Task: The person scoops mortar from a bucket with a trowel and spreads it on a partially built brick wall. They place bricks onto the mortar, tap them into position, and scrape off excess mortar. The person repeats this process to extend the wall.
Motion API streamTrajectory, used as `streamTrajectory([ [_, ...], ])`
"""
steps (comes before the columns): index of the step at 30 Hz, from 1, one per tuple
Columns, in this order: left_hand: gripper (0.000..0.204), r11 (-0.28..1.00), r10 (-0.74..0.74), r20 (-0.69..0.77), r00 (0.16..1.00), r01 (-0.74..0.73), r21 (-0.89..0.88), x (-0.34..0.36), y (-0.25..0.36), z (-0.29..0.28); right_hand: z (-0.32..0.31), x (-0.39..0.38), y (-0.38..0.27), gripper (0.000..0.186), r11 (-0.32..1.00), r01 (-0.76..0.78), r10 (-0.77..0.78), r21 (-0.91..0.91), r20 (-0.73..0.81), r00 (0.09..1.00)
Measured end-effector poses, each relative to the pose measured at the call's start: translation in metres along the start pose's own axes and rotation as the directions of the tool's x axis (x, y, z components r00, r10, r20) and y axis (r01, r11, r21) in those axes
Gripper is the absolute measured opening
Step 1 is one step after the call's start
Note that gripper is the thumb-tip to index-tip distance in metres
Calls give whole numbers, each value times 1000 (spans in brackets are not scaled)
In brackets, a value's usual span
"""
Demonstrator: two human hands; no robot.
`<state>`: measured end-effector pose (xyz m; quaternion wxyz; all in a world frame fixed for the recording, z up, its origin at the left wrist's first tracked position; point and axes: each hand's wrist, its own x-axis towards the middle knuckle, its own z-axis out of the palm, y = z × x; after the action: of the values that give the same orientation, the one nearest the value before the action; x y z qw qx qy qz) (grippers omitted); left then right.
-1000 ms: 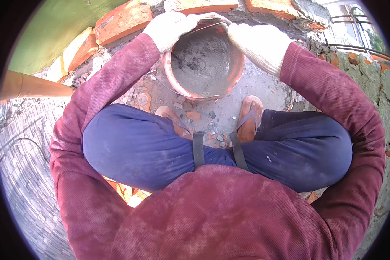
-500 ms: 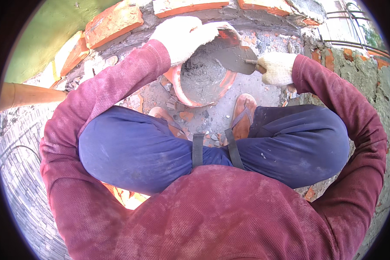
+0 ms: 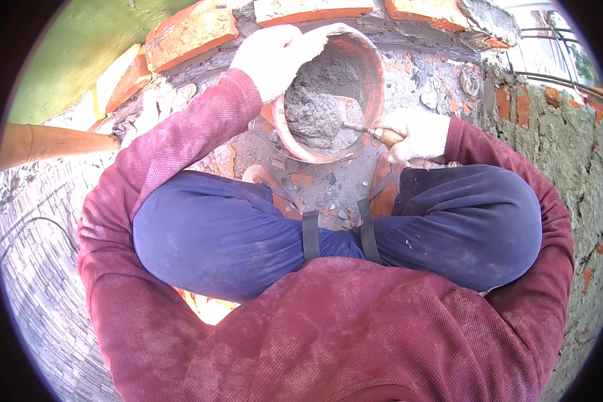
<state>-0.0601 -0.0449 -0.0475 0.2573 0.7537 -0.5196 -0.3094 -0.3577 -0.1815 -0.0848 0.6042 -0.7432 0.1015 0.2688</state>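
Head cam: the bucket (image 3: 379, 79) is up at 12 o'clock, with wet grey mortar (image 3: 315, 110) inside. Left hand (image 3: 275, 59), white glove on, has its fingers together and hooked over the rim at the bucket's 11 o'clock; thumb's hidden, so can't tell how tight that hold is. Right hand (image 3: 417, 134), gloved too, is at the bucket's 4 o'clock, fingers curled snugly round the trowel (image 3: 387, 137) handle, metal end in the bucket. Bricks (image 3: 191, 37) at 11 o'clock, wooden pole (image 3: 57, 146) just past 9.
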Motion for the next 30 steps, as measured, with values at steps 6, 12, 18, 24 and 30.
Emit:
streamTrajectory([
  [6,27,896,-25,-60,998,-4,-444,-2,-50,-10,-33,-40,-3,56,982,-86,73,166,82,994],
  [12,29,833,-188,-52,981,132,-537,-2,-70,-14,-96,-115,-60,44,904,-257,279,341,-15,960],
  [18,32,795,-227,-4,974,183,-579,2,-61,-14,-167,-173,-61,49,902,-369,157,-226,-623,766],
  [24,31,860,-162,5,987,144,-490,4,-54,-16,-154,-155,-39,47,359,-697,-319,-621,-784,533],
  [30,32,853,-196,41,980,191,-486,-10,-54,-28,-102,-171,-102,33,826,-561,341,56,-842,418],
])
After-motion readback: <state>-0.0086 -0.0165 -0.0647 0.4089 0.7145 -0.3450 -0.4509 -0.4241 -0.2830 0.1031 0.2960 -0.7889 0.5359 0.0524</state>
